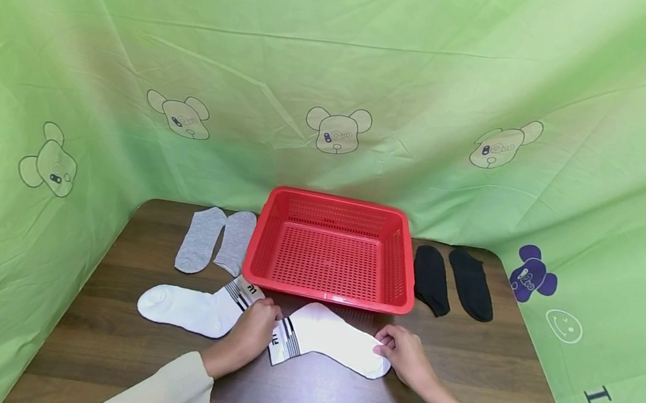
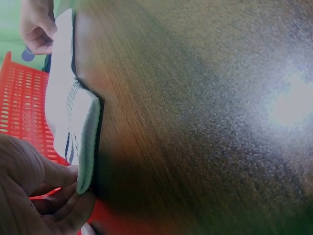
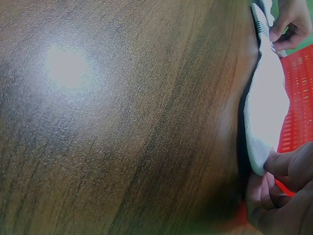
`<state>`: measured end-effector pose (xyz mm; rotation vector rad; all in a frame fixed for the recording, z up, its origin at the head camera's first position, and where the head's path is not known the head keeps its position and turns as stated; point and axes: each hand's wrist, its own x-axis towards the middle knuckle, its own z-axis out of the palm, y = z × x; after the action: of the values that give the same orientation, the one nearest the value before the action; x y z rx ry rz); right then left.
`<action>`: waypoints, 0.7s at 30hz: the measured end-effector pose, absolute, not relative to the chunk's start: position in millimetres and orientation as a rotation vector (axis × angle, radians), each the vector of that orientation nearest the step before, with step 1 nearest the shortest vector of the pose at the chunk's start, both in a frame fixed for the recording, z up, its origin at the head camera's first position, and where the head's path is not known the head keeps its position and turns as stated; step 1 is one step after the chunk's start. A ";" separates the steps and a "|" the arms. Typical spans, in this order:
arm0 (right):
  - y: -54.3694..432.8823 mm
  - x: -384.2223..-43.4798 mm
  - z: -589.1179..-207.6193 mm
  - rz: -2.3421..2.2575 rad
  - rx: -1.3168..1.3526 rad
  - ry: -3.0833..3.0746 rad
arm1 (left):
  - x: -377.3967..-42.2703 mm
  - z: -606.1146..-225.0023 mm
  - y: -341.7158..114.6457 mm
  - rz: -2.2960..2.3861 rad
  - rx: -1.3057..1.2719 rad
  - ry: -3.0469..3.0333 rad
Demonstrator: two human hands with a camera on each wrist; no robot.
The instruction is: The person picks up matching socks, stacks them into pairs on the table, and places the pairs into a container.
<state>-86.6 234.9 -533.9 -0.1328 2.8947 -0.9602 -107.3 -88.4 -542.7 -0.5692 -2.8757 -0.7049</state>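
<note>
A white sock [image 1: 331, 339] with black stripes at its cuff lies sideways in front of the red basket, between my two hands. My left hand [image 1: 253, 330] pinches the corner of its cuff between thumb and fingers; the left wrist view shows the cuff edge [image 2: 88, 147] in that pinch. At the toe end, my right hand [image 1: 404, 354] pinches the sock, thumb on top, as the right wrist view also shows at the toe [image 3: 260, 159]. A second white sock [image 1: 185, 309] with the same stripes lies to the left, its cuff partly behind my left hand.
The red plastic basket [image 1: 324, 298] stands at the back middle of the wooden table [image 1: 475, 392]. Two grey socks [image 1: 200, 241] lie left of it, and two black socks [image 1: 472, 285] lie right of it. A green printed curtain [image 1: 338, 64] surrounds the table's back and sides.
</note>
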 end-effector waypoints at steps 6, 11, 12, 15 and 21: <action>234.3 -87.4 -535.2 -0.960 -0.131 2.907 | -107.7 -542.7 -87.9 -0.706 -0.564 -2.884; 233.6 -88.2 -535.1 -0.953 -0.113 2.903 | -107.2 -541.5 -87.5 -0.701 -0.562 -2.885; 233.6 -88.3 -535.6 -0.951 -0.110 2.900 | -107.1 -541.2 -87.4 -0.701 -0.561 -2.887; 233.6 -87.7 -534.8 -0.951 -0.097 2.886 | -107.2 -540.8 -87.4 -0.694 -0.561 -2.891; 234.4 -86.3 -533.5 -0.955 -0.137 2.890 | -107.7 -542.3 -88.1 -0.688 -0.572 -2.878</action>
<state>-86.3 234.4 -533.5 -0.1375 2.8900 -0.9551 -107.7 -88.1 -542.3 -0.5717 -2.8785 -0.6882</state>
